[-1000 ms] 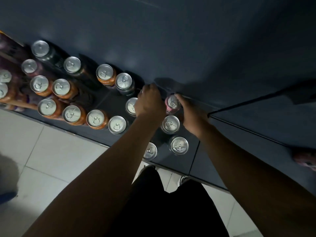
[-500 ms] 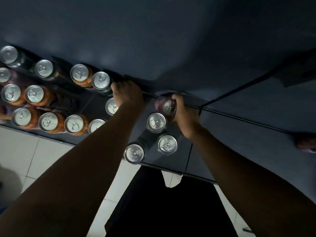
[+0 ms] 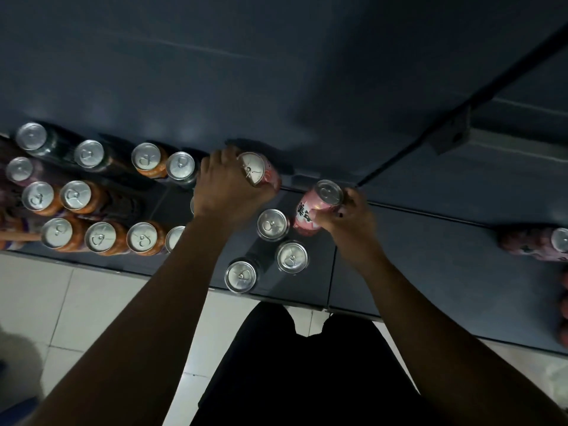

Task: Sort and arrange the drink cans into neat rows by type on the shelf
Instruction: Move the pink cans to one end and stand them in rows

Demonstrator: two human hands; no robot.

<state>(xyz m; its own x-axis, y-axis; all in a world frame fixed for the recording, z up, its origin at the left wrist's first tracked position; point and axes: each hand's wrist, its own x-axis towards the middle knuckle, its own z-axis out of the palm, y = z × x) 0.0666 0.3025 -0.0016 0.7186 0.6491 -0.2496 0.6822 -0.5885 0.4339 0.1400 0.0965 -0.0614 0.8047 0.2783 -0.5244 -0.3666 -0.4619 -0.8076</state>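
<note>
Grips in the right hand (image 3: 347,222) a pink aluminium drink can (image 3: 310,215), fingers and thumb curled round its side. Bears bold dark characters on a white patch of the label, only partly in view and not readable. Tilts, silver top toward the far right, over the dark grey metal shelf (image 3: 430,265), just right of three dark silver-topped cans (image 3: 272,225) clustered near the front edge.

Holds in the left hand (image 3: 227,192) a second pink can (image 3: 262,175), fingers wrapped round its body; tilted too, close to the shelf's back wall. Cannot tell whether either touches the shelf.

At the left, upright in rows: orange cans (image 3: 101,238), with dark cans (image 3: 89,153) along the far row. Well apart at the far right, on its side: another pink can (image 3: 534,242). Below the shelf edge: pale floor tiles (image 3: 92,302).
</note>
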